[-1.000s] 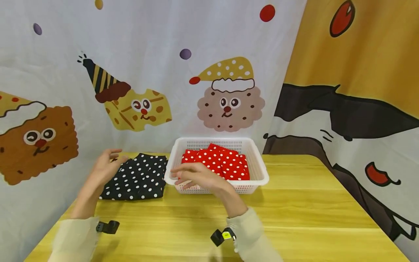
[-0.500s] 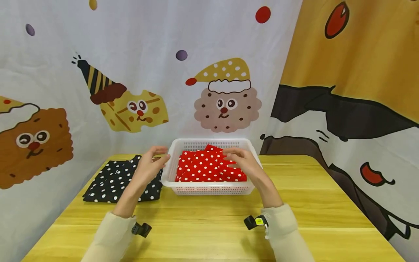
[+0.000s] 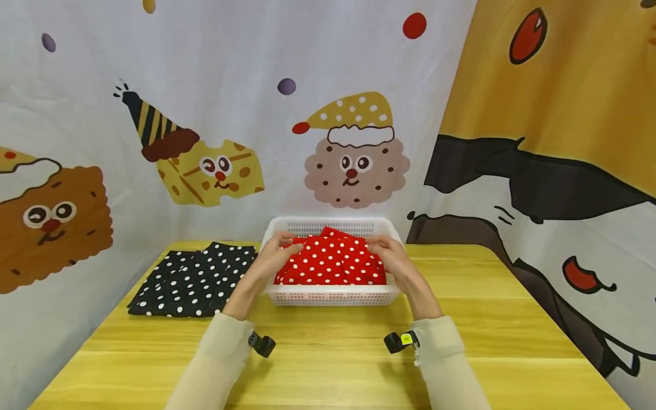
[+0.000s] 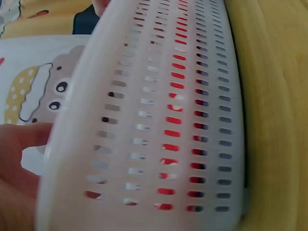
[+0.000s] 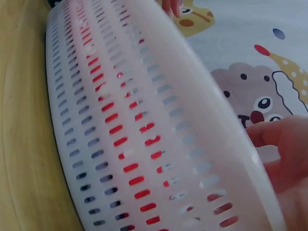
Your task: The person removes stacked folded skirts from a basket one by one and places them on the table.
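A white perforated plastic basket (image 3: pixel 333 289) stands on the table, holding folded red cloth with white dots (image 3: pixel 330 259). My left hand (image 3: pixel 270 257) is over the basket's left end, fingers and thumb apart at the cloth's left side. Over the right end, my right hand (image 3: pixel 393 257) has its fingertips at the cloth's right side. Both wrist views look at the basket's outer wall (image 4: pixel 159 115), with red showing through the slots. There the left hand (image 4: pixel 17 163) and right hand (image 5: pixel 288 154) are partly hidden behind the rim.
Folded black cloth with white dots (image 3: pixel 192 285) lies on the wooden table (image 3: pixel 328 353), left of the basket. A curtain with cartoon prints (image 3: pixel 287 188) hangs right behind the table.
My left hand has moved right, from over the black cloth to the basket's left end. My right hand has moved from the basket's left side to its right end.
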The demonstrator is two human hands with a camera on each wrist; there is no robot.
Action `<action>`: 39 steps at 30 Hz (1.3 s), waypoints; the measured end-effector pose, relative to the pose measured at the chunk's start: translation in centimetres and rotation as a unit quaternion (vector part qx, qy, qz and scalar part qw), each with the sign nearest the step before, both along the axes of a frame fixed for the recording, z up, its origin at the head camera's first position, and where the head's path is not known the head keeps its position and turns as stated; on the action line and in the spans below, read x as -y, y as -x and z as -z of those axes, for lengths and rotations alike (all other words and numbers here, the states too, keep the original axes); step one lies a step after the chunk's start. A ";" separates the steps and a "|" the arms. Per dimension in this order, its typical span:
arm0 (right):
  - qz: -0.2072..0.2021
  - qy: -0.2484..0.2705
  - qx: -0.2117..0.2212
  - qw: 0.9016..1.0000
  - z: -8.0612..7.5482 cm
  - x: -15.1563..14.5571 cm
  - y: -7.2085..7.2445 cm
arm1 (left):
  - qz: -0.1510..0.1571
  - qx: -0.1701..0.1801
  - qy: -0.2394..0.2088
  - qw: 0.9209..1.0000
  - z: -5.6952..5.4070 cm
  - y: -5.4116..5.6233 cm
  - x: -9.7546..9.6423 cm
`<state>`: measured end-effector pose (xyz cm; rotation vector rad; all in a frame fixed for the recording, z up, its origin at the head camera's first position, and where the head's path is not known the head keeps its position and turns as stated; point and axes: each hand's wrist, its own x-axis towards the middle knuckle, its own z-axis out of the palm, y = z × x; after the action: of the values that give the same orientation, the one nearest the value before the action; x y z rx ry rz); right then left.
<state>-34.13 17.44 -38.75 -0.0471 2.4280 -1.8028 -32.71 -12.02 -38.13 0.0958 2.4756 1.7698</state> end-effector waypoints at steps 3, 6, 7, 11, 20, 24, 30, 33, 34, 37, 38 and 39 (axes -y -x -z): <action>0.001 -0.017 0.039 0.999 0.3 -0.2 0.1 | 0.005 0.043 -0.036 0.998 0.4 0.3 -0.3; -0.007 -0.026 0.063 0.998 0.4 -0.3 0.2 | 0.002 0.079 -0.066 0.995 0.5 0.6 -0.3; -0.009 -0.031 0.067 0.997 0.4 -0.3 0.2 | 0.000 0.085 -0.068 0.994 0.6 0.6 -0.3; -0.012 -0.057 0.070 0.996 0.6 -0.1 0.0 | -0.016 0.096 -0.049 0.994 0.9 0.4 -0.3; -0.014 -0.057 0.072 0.996 0.8 -0.2 -0.2 | -0.034 0.112 -0.048 0.992 1.1 0.2 -0.6; -0.005 -0.060 0.056 0.997 0.7 0.0 -0.2 | -0.032 0.118 -0.047 0.991 1.1 0.4 -0.5; 0.006 -0.065 0.025 0.998 0.6 0.2 0.2 | -0.029 0.109 -0.019 0.993 0.9 0.7 -0.4; 0.004 -0.060 0.015 0.998 0.6 0.3 0.3 | -0.026 0.108 -0.017 0.994 0.8 0.8 -0.4; 0.003 -0.062 0.011 0.998 0.6 0.3 0.3 | -0.025 0.110 -0.020 0.993 0.7 0.9 -0.4; 0.005 -0.065 0.004 0.998 0.7 0.3 0.4 | -0.022 0.109 -0.021 0.994 0.6 0.9 -0.4; 0.007 -0.068 0.000 0.998 0.7 0.3 0.4 | -0.024 0.109 -0.020 0.994 0.5 0.9 -0.4; 0.009 -0.070 -0.003 0.998 0.8 0.3 0.5 | -0.026 0.109 -0.019 0.994 0.5 0.9 -0.4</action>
<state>-34.61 17.15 -39.52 -0.0197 2.5591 -1.6369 -33.59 -11.58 -38.63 -0.1525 2.3104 1.7440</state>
